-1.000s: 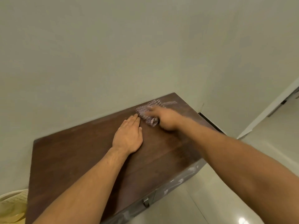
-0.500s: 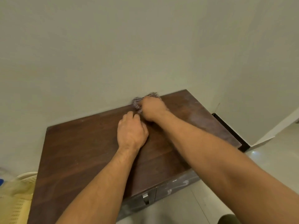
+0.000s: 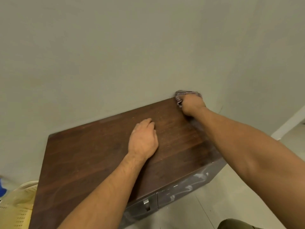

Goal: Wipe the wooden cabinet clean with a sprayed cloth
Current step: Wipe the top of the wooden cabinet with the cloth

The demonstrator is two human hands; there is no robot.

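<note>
The dark wooden cabinet (image 3: 92,162) stands against a pale wall, its top facing me. My right hand (image 3: 192,104) grips a bunched purple-grey cloth (image 3: 180,95) at the top's far right corner, pressed against the wall; most of the cloth is hidden under the hand. My left hand (image 3: 142,140) rests on the middle of the top with its fingers curled under and nothing in it.
Drawer fronts with a metal handle (image 3: 146,204) face the pale tiled floor (image 3: 231,195). A cream perforated basket (image 3: 15,207) stands at the cabinet's left, with something blue (image 3: 2,187) beside it. White trim (image 3: 287,123) runs along the floor at the right.
My right hand has slid the cloth from the top's middle back edge to the far right corner. My left hand's fingers have curled, and it stays near the middle.
</note>
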